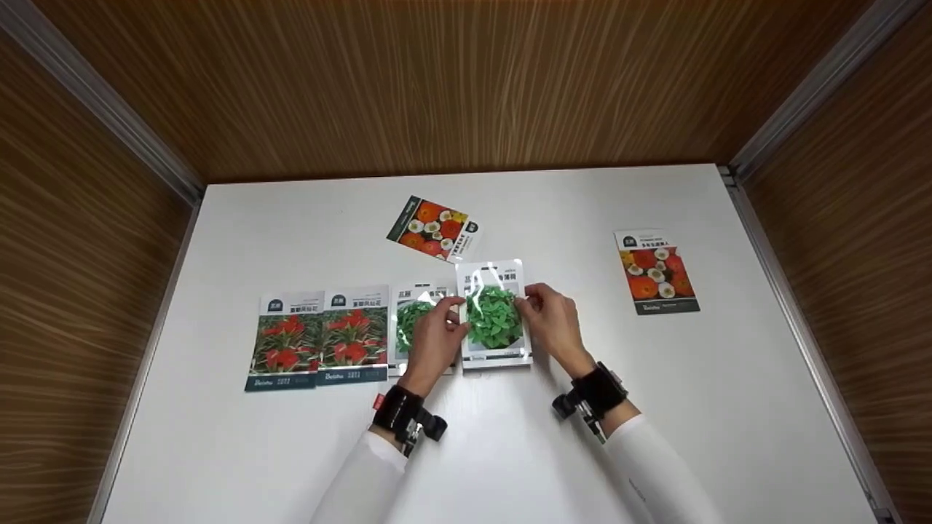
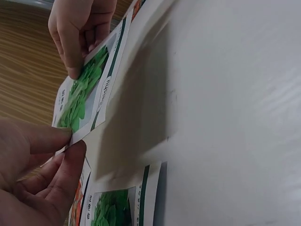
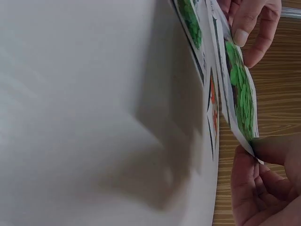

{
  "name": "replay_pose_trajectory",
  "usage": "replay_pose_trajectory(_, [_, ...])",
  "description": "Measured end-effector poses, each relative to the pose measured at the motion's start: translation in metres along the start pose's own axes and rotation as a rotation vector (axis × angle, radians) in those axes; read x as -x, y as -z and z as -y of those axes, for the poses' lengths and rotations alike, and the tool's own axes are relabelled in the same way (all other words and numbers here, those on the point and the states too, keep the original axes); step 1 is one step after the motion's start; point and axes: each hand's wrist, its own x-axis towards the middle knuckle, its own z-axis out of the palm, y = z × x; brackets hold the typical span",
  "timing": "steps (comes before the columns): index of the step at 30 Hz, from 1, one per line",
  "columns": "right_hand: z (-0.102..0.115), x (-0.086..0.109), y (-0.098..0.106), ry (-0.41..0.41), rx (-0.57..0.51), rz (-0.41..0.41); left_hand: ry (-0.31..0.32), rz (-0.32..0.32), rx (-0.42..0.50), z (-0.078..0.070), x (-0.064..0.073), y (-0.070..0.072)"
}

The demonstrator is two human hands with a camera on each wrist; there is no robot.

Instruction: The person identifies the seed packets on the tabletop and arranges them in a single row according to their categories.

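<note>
Both hands hold a white seed packet (image 1: pixel 495 316) with a green leafy plant on its front, raised over the table. My left hand (image 1: pixel 431 340) pinches its left edge between thumb and fingers. The right hand (image 1: pixel 557 324) grips the opposite edge the same way. In the left wrist view the packet (image 2: pixel 89 89) is tilted, with its shadow on the table below. A white layer shows behind the leafy front (image 3: pixel 242 94) in the right wrist view. Under and beside the left hand lies a similar green-leaf packet (image 1: pixel 411 320), partly hidden by that hand.
Two red-flower packets (image 1: pixel 284 342) (image 1: pixel 354 338) lie side by side at the left, in line with the leafy one. A packet with orange and white flowers (image 1: pixel 431 227) lies slanted behind; another (image 1: pixel 657 276) is at the right. Wood-grain panels (image 1: pixel 466 87) enclose the white table (image 1: pixel 495 451).
</note>
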Motion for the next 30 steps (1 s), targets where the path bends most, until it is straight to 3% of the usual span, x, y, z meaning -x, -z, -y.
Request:
replay_pose_trajectory(8, [-0.009,0.002,-0.012,0.056,0.1,0.019,-0.075,-0.033,-0.126,0.009,-0.002,-0.005])
replay_pose_trajectory(18, [-0.013,-0.002,-0.018,0.092,0.139,0.055,-0.092,-0.027,-0.243,0.012,-0.001,-0.012])
replay_pose_trajectory(30, [-0.012,-0.001,-0.02,0.098,0.236,0.095,-0.14,-0.005,-0.286,0.015,0.0,-0.014])
